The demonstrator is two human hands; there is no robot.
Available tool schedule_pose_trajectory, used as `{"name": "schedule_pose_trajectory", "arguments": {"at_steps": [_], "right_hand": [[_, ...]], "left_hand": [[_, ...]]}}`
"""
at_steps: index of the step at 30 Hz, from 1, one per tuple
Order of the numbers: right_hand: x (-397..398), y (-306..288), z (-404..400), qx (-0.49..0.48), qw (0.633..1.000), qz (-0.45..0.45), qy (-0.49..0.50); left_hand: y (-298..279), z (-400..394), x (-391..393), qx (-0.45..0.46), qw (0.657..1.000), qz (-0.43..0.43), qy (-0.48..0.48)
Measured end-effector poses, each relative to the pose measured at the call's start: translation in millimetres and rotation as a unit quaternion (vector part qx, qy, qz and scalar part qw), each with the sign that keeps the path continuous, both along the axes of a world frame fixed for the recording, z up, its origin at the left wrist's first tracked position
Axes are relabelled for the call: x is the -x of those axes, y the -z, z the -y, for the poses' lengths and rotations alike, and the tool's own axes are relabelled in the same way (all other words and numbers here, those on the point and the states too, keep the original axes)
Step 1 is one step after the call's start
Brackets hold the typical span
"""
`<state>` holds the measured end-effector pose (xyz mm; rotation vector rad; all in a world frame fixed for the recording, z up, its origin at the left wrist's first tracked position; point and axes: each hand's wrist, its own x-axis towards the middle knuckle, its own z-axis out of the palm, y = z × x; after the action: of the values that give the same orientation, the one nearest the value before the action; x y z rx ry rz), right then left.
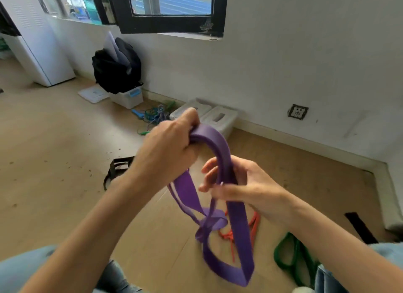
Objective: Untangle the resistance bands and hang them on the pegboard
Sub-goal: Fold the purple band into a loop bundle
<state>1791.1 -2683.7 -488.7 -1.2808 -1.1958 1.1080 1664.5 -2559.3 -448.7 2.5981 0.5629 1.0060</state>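
Left hand grip closed around purple band at its top bend. Right hand pinches the band lower. Knotted loops hang above floor, near orange band.

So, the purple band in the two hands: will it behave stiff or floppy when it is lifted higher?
Probably floppy: the purple band bends sharply over where the left hand grips it and hangs in slack loops below the right hand. It likely snags rather than falls free, since its strands cross in a twist low down. It looks light.
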Motion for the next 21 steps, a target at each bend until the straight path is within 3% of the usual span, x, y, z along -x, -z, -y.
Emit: {"name": "schedule_pose_trajectory", "arguments": {"at_steps": [2, 4, 6, 8, 10, 11, 12, 14, 16, 18, 21], "right_hand": [[5, 0, -5, -0.024, 0.992, 0.061, 0.112], [3, -3, -10, -0.065, 0.981, 0.057, 0.176], [1, -10, -13, -0.117, 0.977, -0.021, 0.179], [-1, -15, -14, -0.161, 0.964, -0.151, 0.148], [-9, -20, -12, -0.172, 0.950, -0.229, 0.126], [-15, -22, -10, -0.159, 0.956, -0.217, 0.117], [-21, -22, -8, -0.129, 0.969, -0.180, 0.107], [-31, -15, -1, -0.027, 0.995, -0.078, 0.064], [-32, -3, 7, 0.079, 0.997, -0.014, -0.010], [-24, 8, 10, 0.125, 0.989, -0.031, -0.069], [-8, 18, 4, 0.103, 0.992, -0.023, -0.067]], "left_hand": [[14, 1, -7, -0.020, 0.998, -0.049, -0.038], [32, -9, -12, 0.004, 0.998, -0.061, -0.028], [60, -8, -14, 0.173, 0.981, -0.042, 0.073], [101, 2, -13, 0.300, 0.938, -0.101, 0.139], [138, 3, -9, 0.320, 0.913, -0.221, 0.125], [146, -3, -6, 0.312, 0.916, -0.233, 0.097], [145, -11, -3, 0.318, 0.925, -0.196, 0.070], [122, -30, 0, 0.373, 0.928, -0.014, 0.016], [86, -45, 4, 0.369, 0.919, 0.135, 0.002], [61, -45, 7, 0.317, 0.933, 0.167, 0.043], [42, -22, 3, 0.236, 0.967, 0.067, 0.070]]}}
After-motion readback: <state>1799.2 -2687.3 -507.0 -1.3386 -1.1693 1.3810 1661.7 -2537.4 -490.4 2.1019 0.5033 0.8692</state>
